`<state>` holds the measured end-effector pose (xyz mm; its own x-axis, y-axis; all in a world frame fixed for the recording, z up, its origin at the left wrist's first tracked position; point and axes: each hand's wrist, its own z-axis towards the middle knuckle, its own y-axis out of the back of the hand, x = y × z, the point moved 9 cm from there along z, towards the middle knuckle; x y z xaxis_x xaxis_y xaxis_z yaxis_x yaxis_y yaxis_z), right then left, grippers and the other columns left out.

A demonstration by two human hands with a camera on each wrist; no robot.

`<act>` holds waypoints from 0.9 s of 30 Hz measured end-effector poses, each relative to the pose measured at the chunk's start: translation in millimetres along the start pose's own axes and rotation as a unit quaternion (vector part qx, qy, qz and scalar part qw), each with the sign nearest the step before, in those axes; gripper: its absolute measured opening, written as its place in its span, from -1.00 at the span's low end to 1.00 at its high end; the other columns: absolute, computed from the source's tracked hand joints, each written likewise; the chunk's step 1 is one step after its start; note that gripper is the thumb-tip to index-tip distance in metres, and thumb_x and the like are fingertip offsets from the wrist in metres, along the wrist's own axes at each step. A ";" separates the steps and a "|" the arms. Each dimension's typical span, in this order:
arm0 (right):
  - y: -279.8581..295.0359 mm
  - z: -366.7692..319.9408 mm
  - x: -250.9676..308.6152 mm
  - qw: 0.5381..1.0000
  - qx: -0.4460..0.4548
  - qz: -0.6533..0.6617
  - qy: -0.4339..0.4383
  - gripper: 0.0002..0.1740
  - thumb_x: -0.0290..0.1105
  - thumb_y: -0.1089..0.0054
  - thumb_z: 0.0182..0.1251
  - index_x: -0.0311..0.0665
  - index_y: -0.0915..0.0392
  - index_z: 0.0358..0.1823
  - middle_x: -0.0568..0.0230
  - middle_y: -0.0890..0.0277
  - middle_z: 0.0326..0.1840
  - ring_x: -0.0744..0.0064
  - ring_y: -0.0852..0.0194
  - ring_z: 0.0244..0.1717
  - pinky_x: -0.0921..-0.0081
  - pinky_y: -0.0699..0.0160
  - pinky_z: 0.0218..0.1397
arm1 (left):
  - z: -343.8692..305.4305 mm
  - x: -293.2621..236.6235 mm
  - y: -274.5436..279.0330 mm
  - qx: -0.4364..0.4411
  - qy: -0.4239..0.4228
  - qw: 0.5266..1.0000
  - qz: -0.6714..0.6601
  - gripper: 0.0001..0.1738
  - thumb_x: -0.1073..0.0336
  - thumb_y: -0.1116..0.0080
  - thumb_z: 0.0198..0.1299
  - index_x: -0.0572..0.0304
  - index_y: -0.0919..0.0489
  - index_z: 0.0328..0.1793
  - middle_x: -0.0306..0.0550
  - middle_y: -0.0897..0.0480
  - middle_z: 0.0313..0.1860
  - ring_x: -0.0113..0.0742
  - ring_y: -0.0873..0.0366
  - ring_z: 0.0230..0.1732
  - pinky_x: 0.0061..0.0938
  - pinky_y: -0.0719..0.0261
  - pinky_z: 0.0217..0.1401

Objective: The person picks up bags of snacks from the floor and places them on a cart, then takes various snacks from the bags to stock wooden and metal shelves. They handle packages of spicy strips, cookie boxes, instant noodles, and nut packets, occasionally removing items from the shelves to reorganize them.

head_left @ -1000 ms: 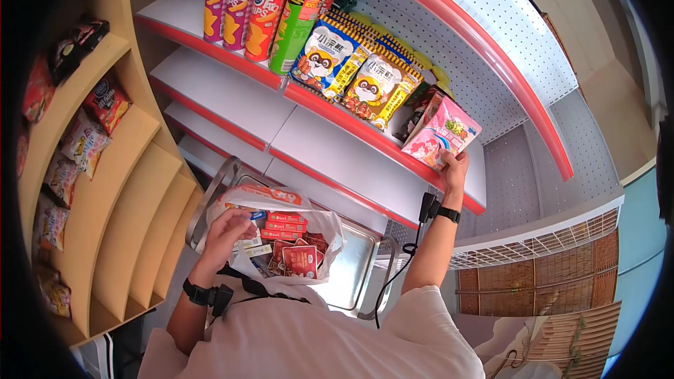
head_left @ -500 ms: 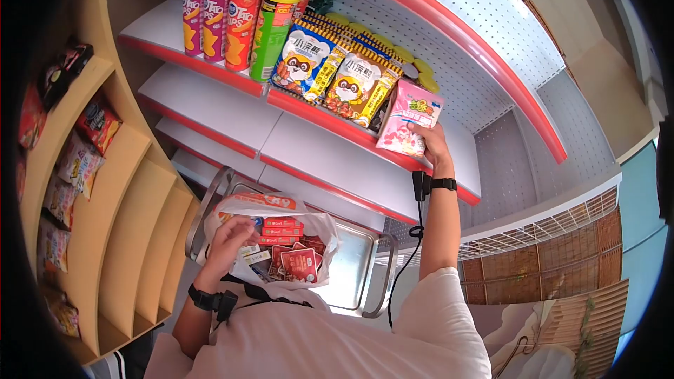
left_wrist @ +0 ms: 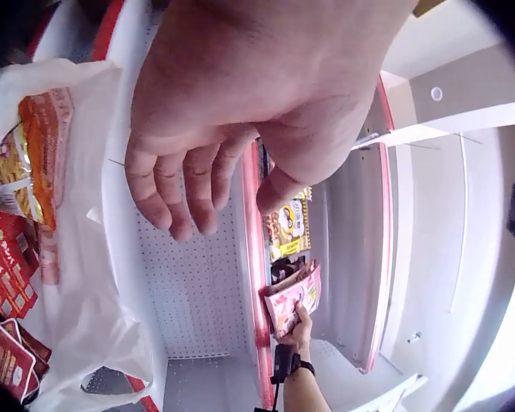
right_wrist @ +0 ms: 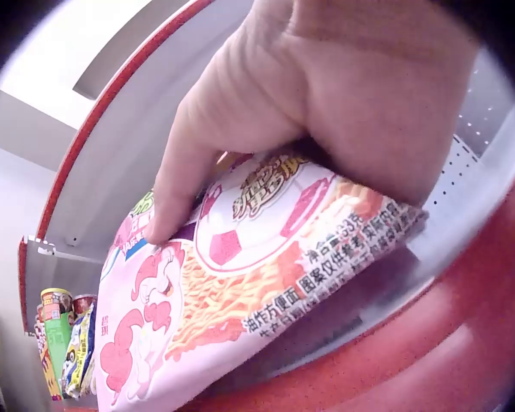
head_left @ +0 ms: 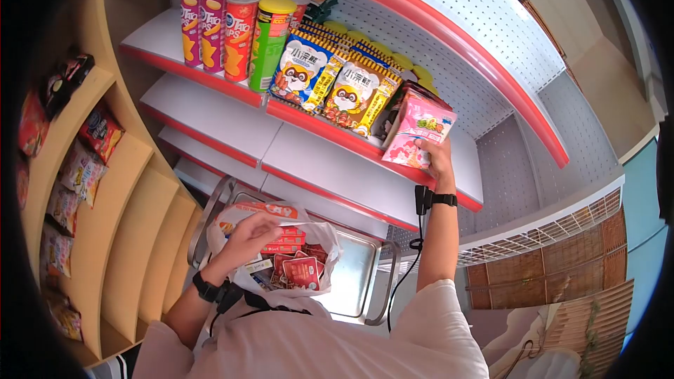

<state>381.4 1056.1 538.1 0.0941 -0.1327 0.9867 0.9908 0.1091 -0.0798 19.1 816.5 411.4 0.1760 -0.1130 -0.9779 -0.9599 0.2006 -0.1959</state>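
My right hand (head_left: 441, 157) grips a pink noodle-snack packet (head_left: 411, 133) at the right end of the upper shelf, thumb across its front. The right wrist view shows printed noodles and a pink pony on the packet (right_wrist: 146, 335). Dark packets (head_left: 390, 121) stand partly hidden behind it, beside the brown raccoon snack bags (head_left: 354, 91). Over the white plastic bag (head_left: 328, 235) hovers my left hand (head_left: 251, 238), fingers loosely bent and holding nothing. Inside the bag lie red boxes (head_left: 286, 240) and red packets (head_left: 302, 271).
Potato chip cans (head_left: 241, 35) and blue snack bags (head_left: 298, 74) fill the shelf's left part. The plastic bag rests on a metal cart (head_left: 354, 267). A wooden rack (head_left: 133, 224) with snack bags stands at left; a white wire basket (head_left: 540, 231) is at right.
The pink packet, in my right hand's grip, first moved left and stood more upright, then tilted back with its top to the right. My left hand shifted right over the bag.
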 end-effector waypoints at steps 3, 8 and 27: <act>-13.4 4.9 7.8 0.998 -0.004 0.001 0.061 -0.25 -0.71 -0.40 -0.16 -0.38 -0.24 0.14 0.09 -0.53 -0.02 0.26 -0.62 -0.09 0.34 -0.67 0.01 | 33.3 -46.6 -42.9 0.073 -0.069 0.989 0.105 -0.75 0.31 -0.22 0.25 0.25 -0.50 -0.03 -0.14 -0.61 -0.21 -0.43 -0.59 -0.12 -0.51 -0.54 0.00; -9.3 7.8 3.7 0.992 -0.051 -0.059 0.101 -0.13 -0.67 -0.50 -0.21 -0.37 -0.17 0.18 0.09 -0.48 0.01 0.30 -0.58 -0.04 0.38 -0.64 0.04 | 96.3 -109.4 -102.0 0.063 -0.232 0.944 0.228 -0.50 0.27 -0.27 0.17 0.30 -0.38 0.17 0.09 -0.50 0.05 -0.10 -0.52 0.09 -0.33 -0.50 0.11; 1.1 6.8 7.4 0.994 -0.029 -0.070 0.073 -0.02 -0.65 -0.53 -0.24 -0.35 -0.15 0.29 0.10 -0.45 0.10 0.31 -0.50 0.08 0.37 -0.54 0.15 | 183.8 -123.3 -202.6 0.002 -0.379 0.742 0.554 -0.36 0.23 -0.21 0.07 0.46 -0.37 0.25 0.42 -0.20 0.26 0.31 -0.14 0.34 0.05 -0.12 0.44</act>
<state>382.5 1061.9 546.3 -0.0368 -0.2843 0.9580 0.9987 0.0232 0.0452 232.0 968.6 558.2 -0.6465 0.7015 -0.2999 -0.6073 -0.2352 0.7588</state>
